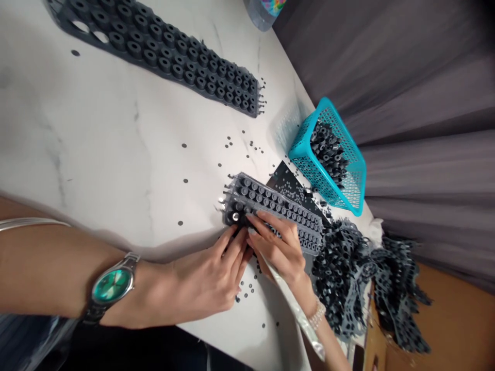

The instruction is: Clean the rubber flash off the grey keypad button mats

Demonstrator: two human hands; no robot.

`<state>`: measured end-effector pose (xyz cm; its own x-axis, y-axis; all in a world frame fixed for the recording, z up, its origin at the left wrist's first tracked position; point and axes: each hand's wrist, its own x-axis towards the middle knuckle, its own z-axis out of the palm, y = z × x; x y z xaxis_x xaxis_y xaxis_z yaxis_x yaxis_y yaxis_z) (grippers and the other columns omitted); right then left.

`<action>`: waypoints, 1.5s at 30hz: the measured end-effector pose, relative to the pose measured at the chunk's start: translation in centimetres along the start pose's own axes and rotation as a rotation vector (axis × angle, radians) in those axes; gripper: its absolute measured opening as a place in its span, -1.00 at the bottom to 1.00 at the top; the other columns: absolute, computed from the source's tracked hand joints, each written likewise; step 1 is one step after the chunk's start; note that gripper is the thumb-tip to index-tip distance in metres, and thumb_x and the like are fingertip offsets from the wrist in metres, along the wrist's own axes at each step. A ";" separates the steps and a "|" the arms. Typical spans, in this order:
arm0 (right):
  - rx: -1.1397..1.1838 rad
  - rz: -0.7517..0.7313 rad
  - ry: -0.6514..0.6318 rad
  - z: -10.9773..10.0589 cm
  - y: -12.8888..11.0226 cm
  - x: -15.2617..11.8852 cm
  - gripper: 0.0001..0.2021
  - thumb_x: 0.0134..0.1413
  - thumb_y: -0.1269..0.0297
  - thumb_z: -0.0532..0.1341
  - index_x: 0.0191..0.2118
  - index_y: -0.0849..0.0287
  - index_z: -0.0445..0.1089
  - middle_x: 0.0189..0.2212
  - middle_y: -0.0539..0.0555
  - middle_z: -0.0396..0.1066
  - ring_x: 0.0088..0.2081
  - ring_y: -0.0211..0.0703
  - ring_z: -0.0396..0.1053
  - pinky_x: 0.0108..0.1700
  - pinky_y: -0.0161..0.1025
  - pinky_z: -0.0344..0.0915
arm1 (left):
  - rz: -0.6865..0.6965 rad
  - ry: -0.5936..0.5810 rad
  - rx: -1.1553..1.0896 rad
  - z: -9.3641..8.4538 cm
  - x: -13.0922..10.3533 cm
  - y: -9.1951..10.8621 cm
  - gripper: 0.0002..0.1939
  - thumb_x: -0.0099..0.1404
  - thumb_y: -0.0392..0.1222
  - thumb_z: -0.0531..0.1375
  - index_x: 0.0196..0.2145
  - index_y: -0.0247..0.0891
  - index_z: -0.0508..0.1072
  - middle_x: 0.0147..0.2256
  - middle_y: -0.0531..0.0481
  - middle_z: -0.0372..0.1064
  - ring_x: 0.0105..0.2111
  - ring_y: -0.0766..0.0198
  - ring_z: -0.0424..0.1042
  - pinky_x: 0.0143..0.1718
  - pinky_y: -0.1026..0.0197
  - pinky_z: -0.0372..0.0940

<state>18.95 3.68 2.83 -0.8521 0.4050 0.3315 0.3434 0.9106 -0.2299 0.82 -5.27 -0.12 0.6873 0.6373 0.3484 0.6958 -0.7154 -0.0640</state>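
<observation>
The left hand and right hand curl over a rectangular grey studded rubbery sheet, left end; whether fingers pinch, I cannot tell.

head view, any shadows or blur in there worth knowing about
In the head view, a soft shadow lies on the white tabletop beside the left hand, and the turquoise basket casts a lacy one; also in the head view, clothing at lower left looks blurred, and the smaller dark sheet is murky near the fingers.
</observation>
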 end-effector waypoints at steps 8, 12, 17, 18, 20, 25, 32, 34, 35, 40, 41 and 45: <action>-0.021 -0.003 0.024 1.0 -0.5 -1.6 -0.80 0.22 0.51 0.17 -0.06 0.19 0.36 0.03 0.22 0.49 0.17 -0.06 0.35 0.01 -0.05 0.36 | -0.008 0.006 -0.005 0.1 0.1 -0.1 -0.53 0.40 -0.01 0.08 -0.03 -0.50 0.52 -0.06 -0.38 0.51 0.00 -0.18 0.46 0.13 -0.26 0.18; -0.082 -0.034 0.009 0.8 -0.4 -1.0 -0.81 0.25 0.51 0.13 -0.07 0.18 0.36 0.05 0.22 0.48 0.18 -0.09 0.34 0.00 -0.08 0.36 | -0.008 0.002 0.000 0.2 0.0 0.0 -0.52 0.38 0.00 0.11 -0.03 -0.50 0.52 -0.04 -0.38 0.50 0.01 -0.18 0.45 0.14 -0.26 0.17; -0.201 -0.155 -0.036 0.5 -0.2 0.0 -0.82 0.31 0.50 0.05 -0.10 0.24 0.37 -0.04 0.23 0.53 0.20 -0.12 0.32 0.00 -0.14 0.34 | -0.017 0.021 -0.006 -0.1 0.0 -0.1 -0.53 0.36 -0.01 0.13 -0.04 -0.52 0.53 -0.05 -0.40 0.50 -0.01 -0.16 0.46 0.13 -0.24 0.19; -0.227 -0.188 -0.037 0.5 -0.2 0.1 -0.82 0.30 0.50 0.06 -0.11 0.24 0.37 -0.07 0.22 0.55 0.19 -0.12 0.32 -0.01 -0.15 0.34 | -0.016 0.020 -0.006 -0.2 0.1 -0.1 -0.53 0.36 -0.01 0.13 -0.04 -0.52 0.53 -0.05 -0.40 0.50 -0.01 -0.16 0.46 0.13 -0.24 0.18; -0.279 -0.248 -0.040 0.7 -0.1 0.3 -0.84 0.28 0.51 0.09 -0.13 0.24 0.38 -0.11 0.21 0.56 0.20 -0.10 0.32 -0.02 -0.17 0.35 | -0.012 0.013 -0.005 -0.2 0.1 -0.1 -0.55 0.35 -0.02 0.14 -0.05 -0.50 0.54 -0.06 -0.38 0.51 -0.01 -0.14 0.47 0.13 -0.23 0.18; -0.312 -0.062 0.168 1.1 0.5 0.0 -0.76 0.20 0.55 0.19 -0.05 0.18 0.39 0.04 0.19 0.48 0.10 -0.07 0.42 -0.07 -0.18 0.40 | -0.027 0.002 -0.005 0.1 0.0 0.1 -0.47 0.36 0.03 0.12 0.04 -0.53 0.48 0.01 -0.44 0.45 0.07 -0.18 0.41 0.16 -0.23 0.16; -0.263 0.435 0.408 0.3 1.1 -0.9 -0.77 0.15 0.56 0.24 -0.14 0.12 0.43 0.14 0.14 0.38 0.09 0.14 0.44 0.00 0.08 0.45 | -0.039 -0.036 0.041 0.0 -0.2 0.1 -0.39 0.39 0.08 0.07 0.16 -0.50 0.38 0.10 -0.43 0.38 0.14 -0.18 0.35 0.16 -0.24 0.16; -0.176 0.467 0.372 0.2 0.5 -1.0 -0.80 0.17 0.54 0.22 -0.15 0.13 0.43 0.15 0.15 0.37 0.13 0.16 0.40 0.00 0.11 0.45 | -0.030 -0.043 0.046 0.0 -0.2 0.1 -0.40 0.40 0.10 0.05 0.15 -0.47 0.40 0.09 -0.41 0.40 0.14 -0.19 0.34 0.15 -0.28 0.16; -0.123 0.456 0.351 0.3 0.1 -1.0 -0.79 0.17 0.55 0.21 -0.14 0.12 0.43 0.13 0.15 0.38 0.14 0.15 0.39 0.01 0.12 0.45 | -0.025 -0.044 0.045 0.0 -0.2 0.0 -0.41 0.39 0.09 0.06 0.13 -0.46 0.42 0.07 -0.40 0.42 0.13 -0.20 0.35 0.14 -0.30 0.16; 0.026 0.230 0.123 1.0 -1.8 -0.2 -0.75 0.22 0.52 0.18 -0.05 0.06 0.37 0.02 0.10 0.49 0.17 0.05 0.35 0.03 0.10 0.39 | 0.004 -0.041 0.045 0.2 -0.2 0.1 -0.50 0.37 0.02 0.10 0.04 -0.46 0.48 -0.02 -0.40 0.47 0.05 -0.22 0.40 0.13 -0.36 0.14; 0.017 0.194 0.080 1.0 -2.0 0.0 -0.77 0.25 0.49 0.17 -0.05 0.07 0.36 0.01 0.11 0.50 0.18 0.04 0.34 0.04 0.09 0.37 | 0.004 -0.046 0.046 0.2 -0.2 0.1 -0.52 0.38 0.01 0.09 0.03 -0.46 0.48 -0.03 -0.38 0.48 0.02 -0.20 0.42 0.13 -0.36 0.14; -0.024 0.131 0.023 1.0 -1.8 0.6 -0.83 0.30 0.46 0.12 -0.06 0.11 0.35 0.02 0.12 0.50 0.18 -0.01 0.34 0.04 0.03 0.32 | -0.033 -0.045 0.039 0.0 0.0 0.1 -0.54 0.43 -0.02 0.03 -0.02 -0.44 0.51 -0.11 -0.32 0.52 -0.06 -0.13 0.46 0.08 -0.30 0.20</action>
<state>17.44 2.15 2.56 -0.7900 0.5223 0.3211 0.4607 0.8513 -0.2512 0.89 -5.31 -0.12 0.6722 0.6731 0.3085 0.7250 -0.6829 -0.0896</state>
